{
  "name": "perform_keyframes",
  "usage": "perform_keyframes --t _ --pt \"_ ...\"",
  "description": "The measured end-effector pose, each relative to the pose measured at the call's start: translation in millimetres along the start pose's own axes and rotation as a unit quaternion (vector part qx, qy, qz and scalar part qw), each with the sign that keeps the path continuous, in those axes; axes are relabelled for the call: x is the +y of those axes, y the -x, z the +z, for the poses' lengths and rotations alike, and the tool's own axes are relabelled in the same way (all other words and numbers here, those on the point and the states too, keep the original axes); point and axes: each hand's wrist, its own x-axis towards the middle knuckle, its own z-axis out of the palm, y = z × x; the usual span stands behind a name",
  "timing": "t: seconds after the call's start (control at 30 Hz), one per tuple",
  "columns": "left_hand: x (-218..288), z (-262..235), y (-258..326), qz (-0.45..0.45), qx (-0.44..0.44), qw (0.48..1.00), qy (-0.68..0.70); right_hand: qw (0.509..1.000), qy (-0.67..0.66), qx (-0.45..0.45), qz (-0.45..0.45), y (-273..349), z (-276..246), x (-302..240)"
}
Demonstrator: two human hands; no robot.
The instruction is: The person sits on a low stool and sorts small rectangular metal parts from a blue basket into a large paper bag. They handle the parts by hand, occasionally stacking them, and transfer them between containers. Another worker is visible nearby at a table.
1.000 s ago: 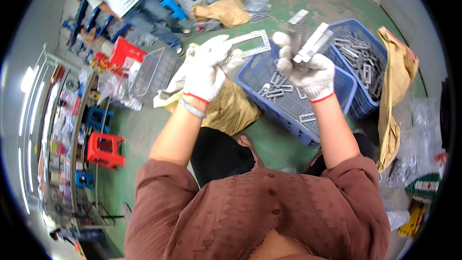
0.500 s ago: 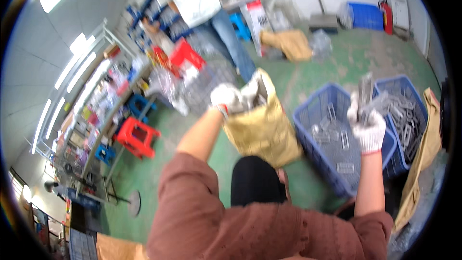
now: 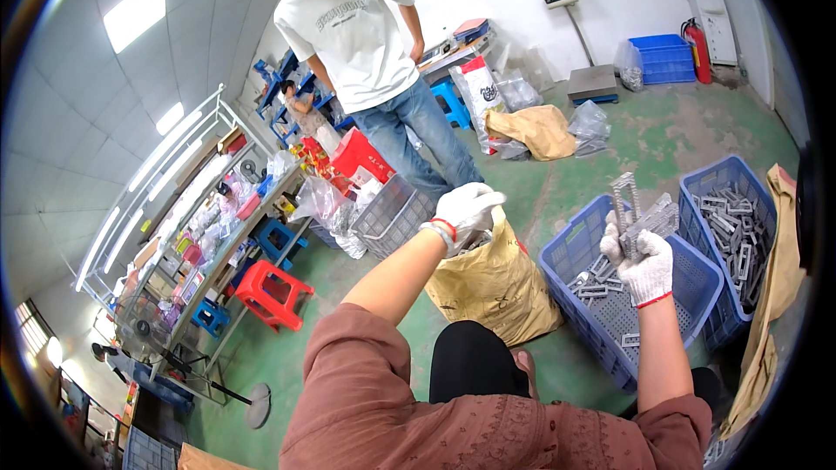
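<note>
My right hand, in a white knit glove, is closed around several grey slotted rectangular frame pieces. It holds them up above a blue plastic crate, on whose floor more such pieces lie loosely. My left hand, also gloved, is at the mouth of a yellow woven sack and grips its rim; part of its fingers is hidden. Grey contents show just inside the sack's opening.
A second blue crate, heaped with grey frames, stands at the right beside a tan sack. Beyond my sack are a grey basket and a standing person. A red stool stands left; a platform scale is at the back.
My view has shifted, with more of the standing person now showing. My right hand still holds the frames above the crate, now spread apart. My left hand stays at the sack's mouth.
</note>
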Motion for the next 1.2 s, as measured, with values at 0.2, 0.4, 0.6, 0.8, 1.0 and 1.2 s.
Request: perform_keyframes --t 0.2,0.4,0.6,0.8,1.0,1.2 --pt "185.1 75.8 39.9 0.047 -0.181 0.982 -0.043 0.992 0.108 -0.064 0.024 -1.4 -6.5 -0.9" --pt "170.2 81.2 29.8 0.054 -0.241 0.966 0.071 0.982 0.167 -0.072 -0.053 5.1 9.8 10.4" --pt "167.0 94.0 30.3 0.087 -0.191 0.948 0.237 0.976 0.140 -0.133 -0.097 11.5 14.7 -13.4" --pt "135.7 90.8 28.0 0.096 -0.149 0.923 0.343 0.971 0.137 -0.172 -0.096 13.6 24.7 -12.2" --pt "110.6 88.3 24.0 0.154 -0.125 0.897 0.396 0.969 0.142 -0.182 -0.085 12.8 23.1 -14.8" --pt "105.5 93.9 28.8 0.179 -0.064 0.894 0.406 0.970 0.152 -0.179 -0.064 14.9 23.6 -15.6"
